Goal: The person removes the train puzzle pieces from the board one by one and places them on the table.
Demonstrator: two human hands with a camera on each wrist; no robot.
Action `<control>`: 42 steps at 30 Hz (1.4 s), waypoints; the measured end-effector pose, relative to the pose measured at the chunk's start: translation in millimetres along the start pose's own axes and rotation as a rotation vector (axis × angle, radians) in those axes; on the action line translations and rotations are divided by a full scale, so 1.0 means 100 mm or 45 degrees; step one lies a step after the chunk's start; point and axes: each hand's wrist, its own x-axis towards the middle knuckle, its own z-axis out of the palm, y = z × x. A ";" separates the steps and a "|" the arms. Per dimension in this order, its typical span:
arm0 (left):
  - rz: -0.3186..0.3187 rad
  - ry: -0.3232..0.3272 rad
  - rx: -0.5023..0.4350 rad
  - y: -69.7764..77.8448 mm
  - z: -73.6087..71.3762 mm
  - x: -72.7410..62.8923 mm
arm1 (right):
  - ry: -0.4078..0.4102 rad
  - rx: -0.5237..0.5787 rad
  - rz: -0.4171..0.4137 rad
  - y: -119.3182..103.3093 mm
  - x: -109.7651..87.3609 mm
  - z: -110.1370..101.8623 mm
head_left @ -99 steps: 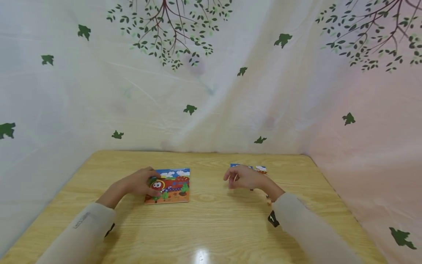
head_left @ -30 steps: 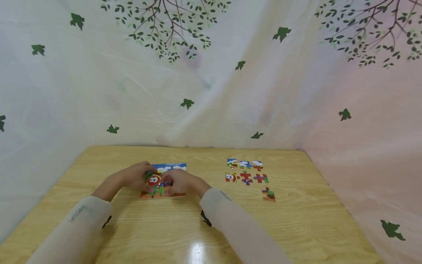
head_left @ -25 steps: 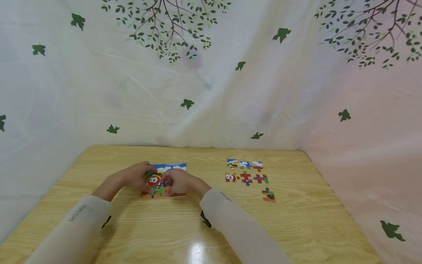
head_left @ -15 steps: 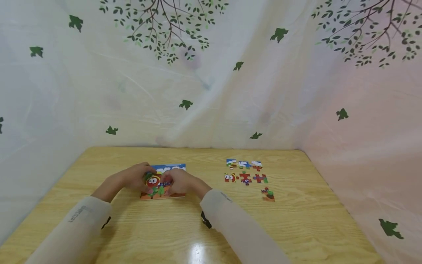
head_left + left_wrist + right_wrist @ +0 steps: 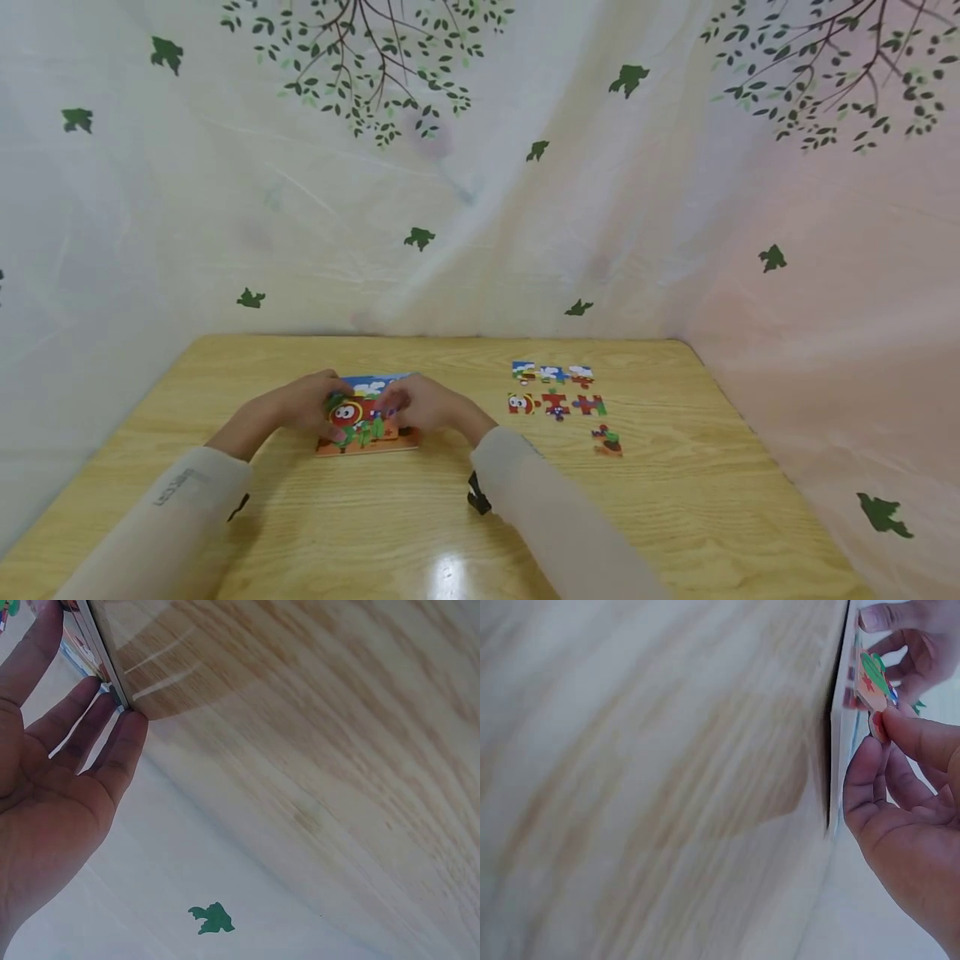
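A picture puzzle board [image 5: 360, 451] with a red, big-eyed cartoon figure lies on the table, left of its middle. My left hand [image 5: 302, 403] holds the board's left side, thumb over the picture and fingers at the far edge. In the left wrist view, those fingertips meet the edge of the board [image 5: 105, 656]. My right hand [image 5: 435, 404] is over the board's right part. Between its thumb and fingers it pinches a jigsaw piece [image 5: 873, 696], orange with a green plant, tilted up off the picture. Fingers hide part of the board.
Several loose jigsaw pieces lie to the right: sky pieces [image 5: 551, 374] in a far row, red pieces [image 5: 556, 405] in a second row, one brown-and-green piece [image 5: 608, 442] nearer. The wooden table [image 5: 375, 533] ends at a white curtain [image 5: 480, 275] with leaf prints.
My right hand has moved left from the loose pieces to the board. Over the last half second it has risen slightly to the right, lifting the jigsaw piece. The left hand stays on the board.
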 end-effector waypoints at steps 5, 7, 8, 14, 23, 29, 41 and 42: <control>0.002 0.000 0.015 0.00 0.01 0.01 | 0.005 -0.037 -0.044 0.07 -0.08 -0.11; 0.001 0.001 0.023 -0.01 0.00 0.01 | 0.009 -0.056 -0.049 0.10 -0.11 -0.15; 0.002 0.002 0.028 -0.01 0.00 0.01 | 0.011 -0.059 -0.050 0.11 -0.13 -0.17; -0.030 -0.003 0.013 -0.01 0.02 0.00 | -0.002 -0.047 -0.011 0.17 -0.28 -0.29; -0.031 -0.003 0.013 -0.02 0.02 -0.01 | -0.024 -0.075 0.032 0.26 -0.57 -0.53; -0.032 0.001 0.013 -0.01 0.01 -0.01 | -0.001 -0.085 0.066 0.35 -0.77 -0.69; -0.037 -0.006 -0.004 -0.02 0.01 -0.01 | -0.025 -0.094 0.144 0.57 -1.15 -0.94; -0.036 -0.005 -0.005 -0.02 0.02 -0.01 | -0.032 -0.090 0.150 0.59 -1.19 -0.96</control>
